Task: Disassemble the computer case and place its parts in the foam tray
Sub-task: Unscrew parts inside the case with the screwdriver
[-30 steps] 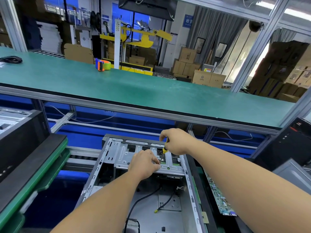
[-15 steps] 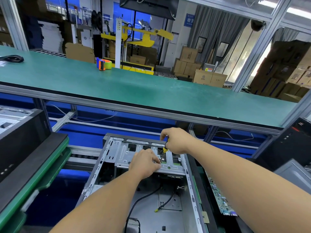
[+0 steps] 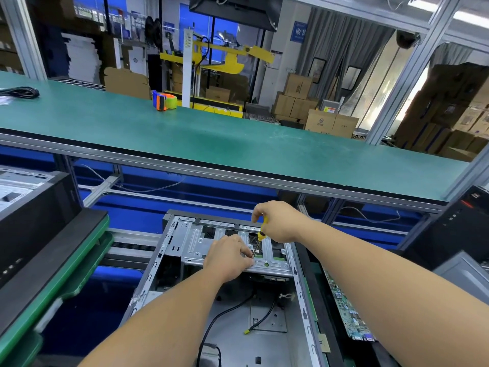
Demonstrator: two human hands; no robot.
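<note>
An open grey computer case (image 3: 148, 284) lies flat below the green shelf, with its metal drive bracket (image 3: 195, 242) across the far end. My right hand (image 3: 277, 221) grips the yellow-and-black handle of a small screwdriver (image 3: 260, 235), whose shaft slants down onto the bracket. My left hand (image 3: 227, 256) rests on the bracket beside the tip, its fingers curled near the shaft; what they pinch is hidden. Black cables (image 3: 219, 321) run over the case floor.
A green circuit board (image 3: 346, 311) lies right of the case. Black computer cases stand at the far right (image 3: 449, 234) and on green trays at the left (image 3: 34, 229). On the green shelf (image 3: 238, 144) sit a tape dispenser (image 3: 164, 100) and a coiled black cable (image 3: 19, 91).
Both hands stay at the drive bracket with the screwdriver on the same spot; only slight shifts of the hands and the view.
</note>
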